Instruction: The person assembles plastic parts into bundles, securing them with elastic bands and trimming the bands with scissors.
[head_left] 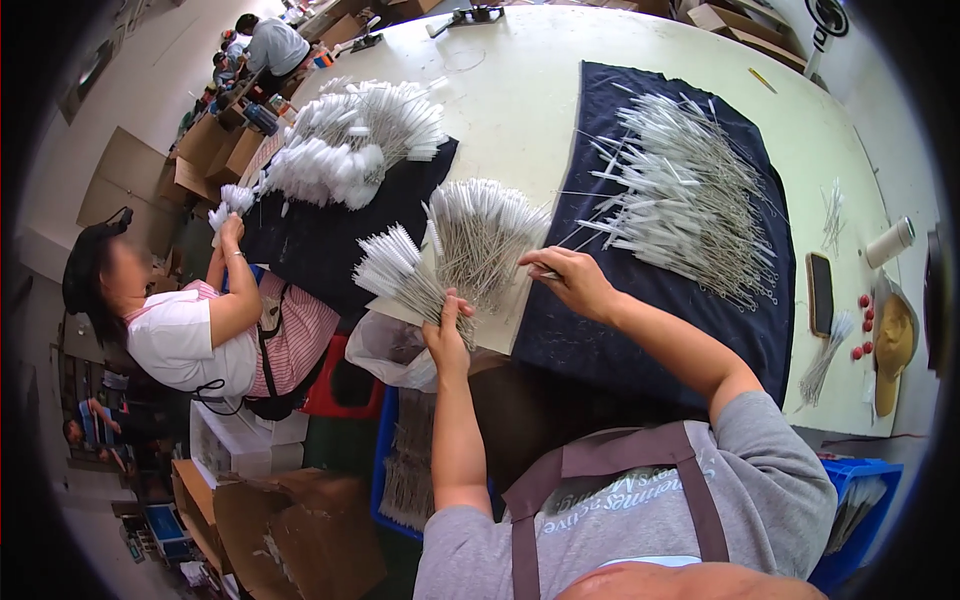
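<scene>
While gripping a bundle of white-bristled wire brushes (390, 262) by the stems in the left hand (450, 322), tilting the bristle ends up and leftward! Holding the right hand (575, 282) over the left part of a dark cloth (600, 345), with bent, drawn-together fingers; cannot tell whether around a wire. Then just beyond the bundle, to a second heap of brushes (487, 228) on the pale table (520, 70), near both hands. Across to the right, to a wide spread of brushes (690, 190) on that same cloth. Past that, to a phone (820, 290) and a white cylinder (890, 242). Over to the left, to a co-worker's hand (232, 231), gripping white brushes beside another big pile (350, 140)
</scene>
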